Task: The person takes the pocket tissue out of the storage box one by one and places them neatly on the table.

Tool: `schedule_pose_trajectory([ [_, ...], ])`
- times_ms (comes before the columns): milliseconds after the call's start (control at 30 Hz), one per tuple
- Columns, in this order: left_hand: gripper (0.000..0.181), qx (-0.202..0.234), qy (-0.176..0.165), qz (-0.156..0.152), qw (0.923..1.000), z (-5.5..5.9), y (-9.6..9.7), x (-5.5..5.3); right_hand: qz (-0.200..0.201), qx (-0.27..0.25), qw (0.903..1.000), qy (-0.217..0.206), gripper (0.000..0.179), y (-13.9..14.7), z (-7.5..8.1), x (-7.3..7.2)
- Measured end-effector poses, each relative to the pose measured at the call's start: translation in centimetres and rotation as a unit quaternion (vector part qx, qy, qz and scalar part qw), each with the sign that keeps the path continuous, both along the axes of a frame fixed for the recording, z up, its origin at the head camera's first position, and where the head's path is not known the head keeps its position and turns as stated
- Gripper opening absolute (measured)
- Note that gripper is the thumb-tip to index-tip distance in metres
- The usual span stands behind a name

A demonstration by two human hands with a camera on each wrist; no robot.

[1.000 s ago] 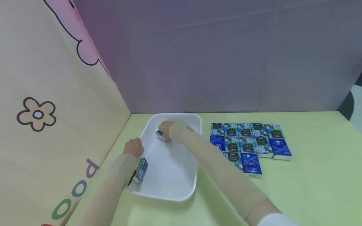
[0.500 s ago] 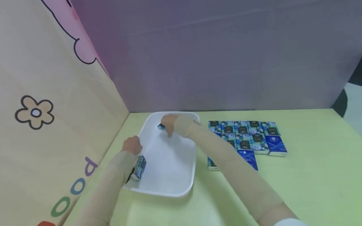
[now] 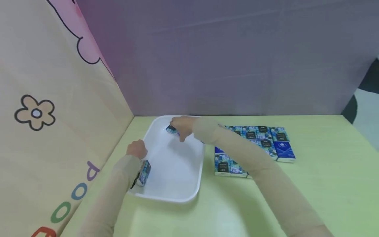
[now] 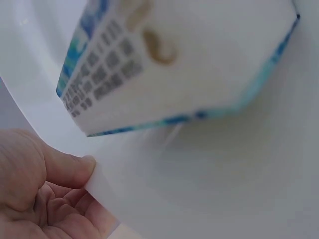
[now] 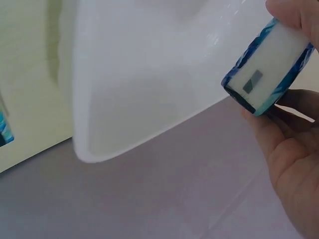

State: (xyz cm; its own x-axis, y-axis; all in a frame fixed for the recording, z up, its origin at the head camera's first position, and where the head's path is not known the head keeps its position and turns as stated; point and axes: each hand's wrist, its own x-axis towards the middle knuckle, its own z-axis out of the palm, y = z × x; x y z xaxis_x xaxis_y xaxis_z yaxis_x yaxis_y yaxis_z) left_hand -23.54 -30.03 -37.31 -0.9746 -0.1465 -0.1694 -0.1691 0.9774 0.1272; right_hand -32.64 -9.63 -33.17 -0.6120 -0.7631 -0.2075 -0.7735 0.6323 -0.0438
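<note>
A white plastic basin (image 3: 177,177) sits on the table. My left hand (image 3: 137,149) grips its left rim, and in the left wrist view the thumb (image 4: 75,169) presses on the rim's edge. Just inside that rim a blue floral tissue pack (image 3: 144,173) stands on its side against the wall; its white printed side (image 4: 199,74) fills much of the left wrist view. My right hand (image 3: 183,126) holds another tissue pack (image 3: 172,130) at the basin's far end. In the right wrist view, thumb and fingers pinch this pack (image 5: 269,67) near the basin's edge.
Right of the basin, several tissue packs (image 3: 266,144) lie in rows on the pale green table (image 3: 331,184), partly hidden by my right forearm. A cream printed cloth (image 3: 74,108) borders the left side and a grey-purple cloth (image 3: 237,65) the back.
My right hand has moved with its tissue pack toward the far end of the basin and slightly right. The left hand keeps its grip on the rim. The head view has shifted slightly.
</note>
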Motion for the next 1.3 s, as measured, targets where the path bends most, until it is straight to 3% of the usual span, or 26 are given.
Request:
schedule_pose_trajectory([
  [200,0.021,0.005,0.0,0.003,1.0,0.2,0.1,0.1,-0.025,0.006,0.9997,-0.001,0.088,2.7,1.0,0.7],
  [400,0.024,-0.006,-0.006,0.001,1.0,0.4,0.3,0.3,-0.03,0.019,0.9993,0.012,0.091,5.3,1.6,1.6],
  [533,0.024,-0.008,-0.012,0.001,0.9999,0.3,0.3,0.2,-0.039,0.012,0.9991,0.015,0.091,7.3,1.6,2.3],
  [767,0.023,-0.013,-0.006,-0.03,0.9994,0.4,0.0,0.1,-0.051,-0.005,0.9986,0.012,0.09,11.1,1.6,4.1],
  [1067,0.022,-0.002,-0.01,-0.027,0.9996,1.3,0.6,0.7,-0.085,-0.024,0.996,-0.012,0.092,16.3,1.1,7.0],
  [1300,0.022,0.001,-0.011,-0.027,0.9996,1.0,0.7,0.8,-0.115,-0.026,0.993,-0.006,0.092,20.2,0.5,8.7],
])
